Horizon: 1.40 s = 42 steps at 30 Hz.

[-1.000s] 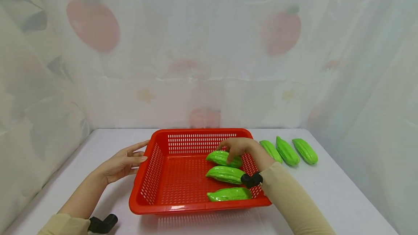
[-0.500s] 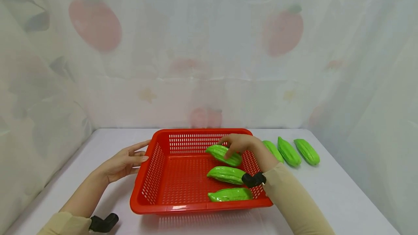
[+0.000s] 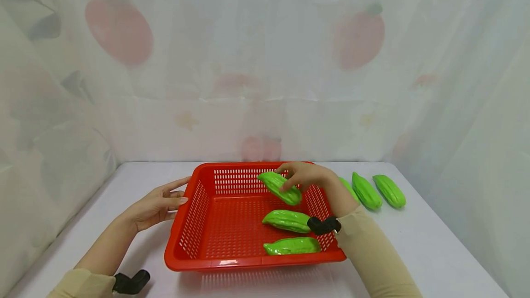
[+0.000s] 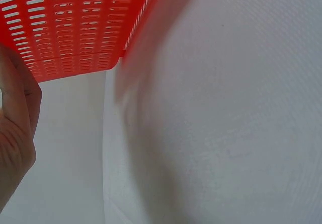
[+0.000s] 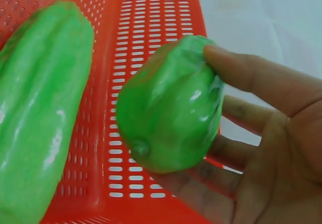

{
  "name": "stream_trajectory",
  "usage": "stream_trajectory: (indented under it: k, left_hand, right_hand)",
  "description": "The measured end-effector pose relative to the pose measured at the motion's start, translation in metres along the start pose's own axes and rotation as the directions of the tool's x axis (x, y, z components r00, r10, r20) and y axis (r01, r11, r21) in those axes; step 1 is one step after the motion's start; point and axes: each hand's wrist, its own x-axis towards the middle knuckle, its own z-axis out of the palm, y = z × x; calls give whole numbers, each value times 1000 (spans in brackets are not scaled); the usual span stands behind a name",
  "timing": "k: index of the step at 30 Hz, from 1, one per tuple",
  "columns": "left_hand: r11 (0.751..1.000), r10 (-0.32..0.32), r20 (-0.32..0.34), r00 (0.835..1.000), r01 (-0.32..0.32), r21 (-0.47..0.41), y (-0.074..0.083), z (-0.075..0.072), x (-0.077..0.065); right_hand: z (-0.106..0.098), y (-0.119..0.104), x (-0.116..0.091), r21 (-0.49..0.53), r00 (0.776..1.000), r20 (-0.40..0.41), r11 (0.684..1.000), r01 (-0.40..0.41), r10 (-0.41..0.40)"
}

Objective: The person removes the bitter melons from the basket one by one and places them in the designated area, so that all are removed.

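Observation:
Between the thumb and fingers of my right hand (image 3: 305, 175) is a green ridged bitter melon (image 3: 278, 186), raised above the basket floor near the back right corner. The right wrist view shows this melon (image 5: 168, 108) end-on, gripped with the thumb on one side and fingers on the other. Two more bitter melons, a middle one (image 3: 286, 220) and a front one (image 3: 293, 246), lie in the red plastic basket (image 3: 232, 263). My left hand (image 3: 155, 207) rests with spread fingers against the outside of the basket's left wall, also seen beside the slotted wall (image 4: 70, 27) in the left wrist view.
Right of the basket, several bitter melons lie on the white table (image 3: 422, 252); one (image 3: 366, 191) is beside another (image 3: 389, 191), and a third (image 3: 348, 188) is partly hidden by my right arm. A printed curtain (image 3: 265, 59) stands behind and at both sides.
My right hand has lifted the bitter melon from the basket floor, up and slightly back, with its left end tipping upward. The left hand and basket stay in place.

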Motion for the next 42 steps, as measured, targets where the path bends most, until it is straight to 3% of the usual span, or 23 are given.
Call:
stream_trajectory:
  k: [15, 26, 42]
  left_hand:
    - [1000, 2, 5, 1000, -2, -4, -1, 0, -3]
    - [1000, 0, 12, 1000, 0, -16, -1, 0, -3]
    - [1000, -3, 5, 1000, 4, -13, -2, -3, 0]
  right_hand:
    - [-9, -9, -8, 97, 997, -78, 995, 24, -17]
    - [-16, -11, -21, 107, 992, -104, 991, 78, -66]
    - [-27, -17, -48, 66, 975, -205, 993, 101, -86]
